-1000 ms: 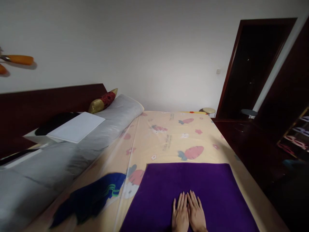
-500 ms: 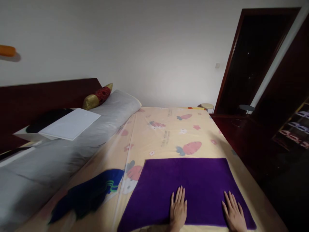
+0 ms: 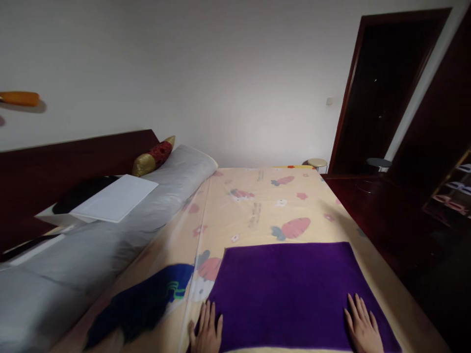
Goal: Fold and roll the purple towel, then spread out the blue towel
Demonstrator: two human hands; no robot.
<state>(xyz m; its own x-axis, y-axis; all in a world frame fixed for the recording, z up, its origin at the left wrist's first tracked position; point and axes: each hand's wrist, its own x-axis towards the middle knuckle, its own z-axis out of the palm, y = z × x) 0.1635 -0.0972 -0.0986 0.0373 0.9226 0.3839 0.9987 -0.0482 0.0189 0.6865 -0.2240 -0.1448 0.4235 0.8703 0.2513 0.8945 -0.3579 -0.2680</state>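
A purple cloth (image 3: 290, 294) lies spread flat on a bed sheet (image 3: 250, 211) printed with carrots and flowers. My left hand (image 3: 208, 328) rests at the cloth's left edge near its front corner, palm down with the fingers stretched out. On the right part of the cloth, my right hand (image 3: 362, 323) lies flat, its fingers slightly spread. Neither hand grips anything. To the left of my left hand is a dark blue cloth (image 3: 143, 304) with green markings, loosely crumpled on the sheet.
A long grey bolster (image 3: 147, 215) runs along the left, with a white box lid (image 3: 117, 196) on it and a red and gold cushion (image 3: 154, 157) behind. Two stools (image 3: 317, 163) stand beyond the bed. A shoe rack (image 3: 454, 196) is at the right.
My left hand has slid left across the purple cloth, from its middle to its left edge. My right hand stays in about the same place on the cloth. The view has shifted slightly.
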